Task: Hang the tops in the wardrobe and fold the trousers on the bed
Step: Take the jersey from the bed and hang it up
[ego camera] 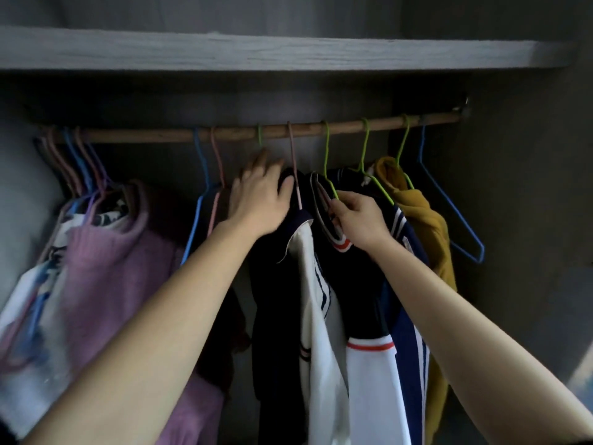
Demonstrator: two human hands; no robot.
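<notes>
Wardrobe interior. Round wooden rail [160, 135] sits close under the flat grey shelf [288, 53], so there is little headroom above the hooks. All hangers are thin coated wire.

Free rail: one bare stretch between the bunched left cluster over the purple knit sweater [106, 268] and a bare blue hanger [200, 162]. At the right end, an empty blue hanger [422, 146] hangs near the wardrobe's side wall [529, 220].

The tops are in the middle-right, packed shoulder to shoulder:
- navy-and-white top [321, 316] on a pink hanger [293, 162]
- orange-trimmed top [369, 364] on a green hanger [326, 155]
- mustard top [426, 226], soft and slumped on its hanger

Left hand [260, 197]: fingers spread, palm resting on the dark shoulder of the navy-and-white top, thumb beside the pink wire.

Right hand [361, 220]: fingers curled, pinching the ribbed collar of the orange-trimmed top just below the green wire.

No trousers or bed in view.
</notes>
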